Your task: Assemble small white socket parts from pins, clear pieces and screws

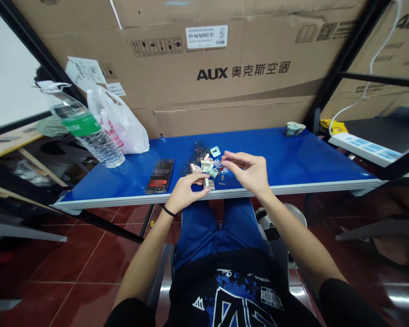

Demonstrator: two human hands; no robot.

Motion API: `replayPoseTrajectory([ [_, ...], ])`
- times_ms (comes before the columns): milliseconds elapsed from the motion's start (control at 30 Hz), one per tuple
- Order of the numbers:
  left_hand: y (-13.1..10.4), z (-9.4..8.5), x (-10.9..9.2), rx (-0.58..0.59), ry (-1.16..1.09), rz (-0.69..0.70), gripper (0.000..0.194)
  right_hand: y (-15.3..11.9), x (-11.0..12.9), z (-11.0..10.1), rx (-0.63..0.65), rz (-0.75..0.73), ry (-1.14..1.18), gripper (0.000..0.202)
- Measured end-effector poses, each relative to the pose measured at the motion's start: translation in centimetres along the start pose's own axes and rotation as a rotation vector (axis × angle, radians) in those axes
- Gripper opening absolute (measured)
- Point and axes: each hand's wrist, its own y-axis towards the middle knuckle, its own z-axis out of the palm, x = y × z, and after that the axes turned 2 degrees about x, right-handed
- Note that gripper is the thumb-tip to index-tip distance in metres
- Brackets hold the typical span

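Observation:
My left hand [188, 189], a black band on its wrist, is closed near the table's front edge. Between its thumb and fingers is a small cream plastic piece [208, 184]. My right hand [250, 171] is raised to the right of the pile, thumb and fingertips pinched together; whether anything tiny is in them, I cannot make out. Between and behind my hands lies a heap of small cream and pale green plastic pieces [206, 165]. A pale green square piece [215, 151] with dark spots lies at its back. A dark clear plastic bag [198, 152] is crumpled behind the heap.
A phone [161, 176] lies left of the pile on the blue table [276, 154]. Further left stand a water bottle [88, 129] and a white plastic bag [122, 120]. A greenish object [295, 129] and a white power strip [364, 149] are right. Large cardboard boxes [177, 91] stand behind.

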Motion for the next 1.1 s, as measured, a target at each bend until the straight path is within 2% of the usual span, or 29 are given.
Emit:
replayPoseTrajectory([
  [200, 0.03, 0.04, 0.14, 0.001, 0.004, 0.013, 0.038, -0.04, -0.3, 0.07, 0.134, -0.02, 0.069, 0.031],
  [367, 0.04, 0.08, 0.11, 0.007, -0.011, 0.005, 0.037, 0.04, -0.44, 0.46, 0.0, -0.011, 0.088, 0.026],
  [433, 0.03, 0.1, 0.07, 0.007, -0.018, 0.006, 0.037, -0.1, -0.5, 0.3, 0.043, 0.016, 0.134, 0.033],
  [500, 0.03, 0.12, 0.01, 0.007, -0.018, 0.005, 0.037, -0.25, -0.46, 0.03, 0.14, 0.02, 0.152, 0.039],
  [600, 0.02, 0.12, -0.03, 0.004, -0.017, 0.003, 0.037, -0.29, -0.17, -0.24, 0.204, -0.054, 0.05, 0.033],
  [733, 0.01, 0.13, 0.09, 0.002, -0.016, 0.003, 0.038, -0.05, 0.08, -0.03, 0.064, -0.153, -0.156, 0.027],
  [800, 0.0, 0.15, 0.19, 0.0, -0.012, 0.004, 0.037, -0.02, -0.04, 0.11, 0.01, -0.138, -0.142, 0.024],
  [933, -0.01, 0.2, 0.32, -0.004, -0.009, 0.018, 0.037, -0.24, -0.42, 0.02, 0.065, -0.069, -0.014, 0.037],
  [1033, -0.01, 0.2, 0.29, -0.008, -0.005, 0.024, 0.037, -0.3, -0.45, -0.06, 0.135, -0.117, -0.059, 0.037],
  [1100, -0.01, 0.18, 0.25, -0.008, -0.001, 0.022, 0.037, -0.2, -0.41, 0.03, 0.122, -0.171, -0.104, 0.036],
])
